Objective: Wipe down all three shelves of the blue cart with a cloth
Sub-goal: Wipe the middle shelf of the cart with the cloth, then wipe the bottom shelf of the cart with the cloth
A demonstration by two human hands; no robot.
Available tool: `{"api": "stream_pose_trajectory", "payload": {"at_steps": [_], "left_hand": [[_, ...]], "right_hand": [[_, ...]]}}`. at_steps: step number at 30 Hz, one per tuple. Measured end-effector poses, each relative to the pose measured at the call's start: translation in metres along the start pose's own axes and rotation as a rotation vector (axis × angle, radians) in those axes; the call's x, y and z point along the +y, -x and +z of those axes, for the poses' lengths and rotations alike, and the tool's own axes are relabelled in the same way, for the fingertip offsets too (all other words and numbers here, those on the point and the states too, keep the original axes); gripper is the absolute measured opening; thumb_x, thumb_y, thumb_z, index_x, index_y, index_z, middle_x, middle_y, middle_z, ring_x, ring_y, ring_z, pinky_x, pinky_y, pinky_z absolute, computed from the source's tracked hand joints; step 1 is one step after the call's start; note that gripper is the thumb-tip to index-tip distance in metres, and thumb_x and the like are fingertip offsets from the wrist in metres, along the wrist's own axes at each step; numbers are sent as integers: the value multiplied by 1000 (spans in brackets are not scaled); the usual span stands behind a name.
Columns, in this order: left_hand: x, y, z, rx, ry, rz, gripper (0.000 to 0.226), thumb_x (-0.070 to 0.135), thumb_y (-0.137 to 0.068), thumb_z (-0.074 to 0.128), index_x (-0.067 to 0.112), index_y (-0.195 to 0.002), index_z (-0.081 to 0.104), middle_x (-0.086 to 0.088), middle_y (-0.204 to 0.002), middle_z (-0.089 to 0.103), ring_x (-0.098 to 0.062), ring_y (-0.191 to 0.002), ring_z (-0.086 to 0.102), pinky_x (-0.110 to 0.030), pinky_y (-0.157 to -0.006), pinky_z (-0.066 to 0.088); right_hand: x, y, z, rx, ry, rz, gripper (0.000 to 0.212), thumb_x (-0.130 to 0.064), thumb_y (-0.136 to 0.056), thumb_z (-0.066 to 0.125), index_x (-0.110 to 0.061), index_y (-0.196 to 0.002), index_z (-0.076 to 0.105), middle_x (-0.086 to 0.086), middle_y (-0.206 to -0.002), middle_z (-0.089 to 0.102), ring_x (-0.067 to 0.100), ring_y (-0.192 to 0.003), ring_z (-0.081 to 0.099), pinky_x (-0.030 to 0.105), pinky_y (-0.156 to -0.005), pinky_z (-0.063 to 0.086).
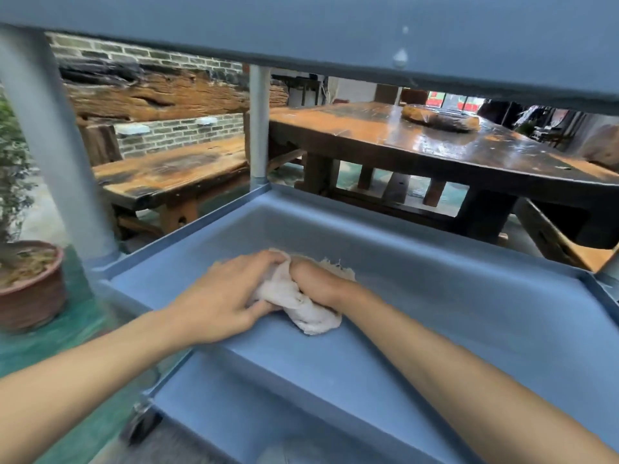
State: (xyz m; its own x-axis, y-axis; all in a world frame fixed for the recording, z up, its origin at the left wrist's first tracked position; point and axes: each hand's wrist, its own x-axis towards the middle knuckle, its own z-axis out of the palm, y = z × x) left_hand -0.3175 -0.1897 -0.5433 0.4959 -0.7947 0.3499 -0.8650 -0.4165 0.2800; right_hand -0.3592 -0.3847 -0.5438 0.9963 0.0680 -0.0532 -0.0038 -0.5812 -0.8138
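Both hands grip a crumpled white cloth [303, 304] on the blue cart's middle shelf [469, 296]. The left hand [224, 298] curls loosely over it. The right hand [316, 283] clutches it tightly.

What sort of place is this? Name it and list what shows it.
Probably a covered patio or courtyard seating area, perhaps of a teahouse or restaurant. Signs: the long glossy dark wooden slab table, the rough wooden plank bench before a grey brick wall, and the potted shrub in a brown clay pot.
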Motion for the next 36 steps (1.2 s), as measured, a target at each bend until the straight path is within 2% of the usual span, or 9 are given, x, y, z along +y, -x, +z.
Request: {"api": "stream_pose_trajectory", "payload": {"at_steps": [3,6,9,14,19,24,27,32,36], "left_hand": [[13,22,-26,166,63,30,41,41,-94,55,25,-131,56,8,-117,65,-14,-108,58,-31,-94,43],[22,43,-60,398,179,-23,29,31,-93,57,18,-117,69,10,-106,67,-11,-99,61,-24,-87,45],[23,63,-93,542,156,-58,26,29,-92,59,19,-112,71,8,-103,68,-7,-95,62,-19,-84,45],[8,110,-122,643,162,-157,35,33,-91,64,33,-126,60,35,-95,63,15,-86,59,-6,-76,43],[-27,176,-108,658,149,-165,22,31,-85,74,27,-107,72,15,-102,71,0,-87,67,-19,-79,52],[-62,213,-45,534,173,-268,16,30,-81,79,18,-90,76,15,-84,74,0,-79,68,-17,-70,49],[-89,217,11,358,263,-469,10,38,-82,79,31,-88,76,18,-86,75,2,-83,68,-23,-75,50],[-128,186,101,71,482,-505,13,42,-88,71,30,-93,74,16,-93,74,3,-89,65,-26,-78,48],[-133,136,157,-69,496,-356,25,42,-95,61,20,-98,72,12,-86,67,-12,-80,61,-34,-74,47]], "right_hand": [[-21,29,21,-11,-542,-28,44,-28,-106,38,-19,-81,74,2,-86,71,5,-75,64,18,-73,48],[-45,48,51,58,-698,-126,52,-52,-104,38,-14,-119,71,5,-114,73,21,-111,67,33,-99,46],[-65,71,84,160,-470,-336,75,-57,-90,58,-19,-153,39,-13,-147,54,3,-135,51,28,-112,41],[-83,62,138,305,-161,-558,78,-8,-86,73,-17,-152,33,-6,-147,50,10,-136,50,42,-112,43],[-58,40,187,58,-226,-557,56,11,-80,44,-21,-124,58,-16,-106,63,4,-95,59,24,-84,49],[-4,28,217,-246,-215,-425,53,11,-77,37,-13,-114,68,8,-104,72,8,-95,57,41,-81,52],[34,23,222,-315,-312,-168,46,2,-71,39,-33,-75,69,-18,-72,63,-3,-69,50,20,-63,40],[107,25,212,-236,-530,291,47,-2,-59,45,11,-99,65,11,-81,61,21,-76,57,27,-61,41],[143,46,196,-58,-730,404,32,-1,-63,60,-8,-85,82,10,-90,77,20,-86,74,25,-69,57]]}}
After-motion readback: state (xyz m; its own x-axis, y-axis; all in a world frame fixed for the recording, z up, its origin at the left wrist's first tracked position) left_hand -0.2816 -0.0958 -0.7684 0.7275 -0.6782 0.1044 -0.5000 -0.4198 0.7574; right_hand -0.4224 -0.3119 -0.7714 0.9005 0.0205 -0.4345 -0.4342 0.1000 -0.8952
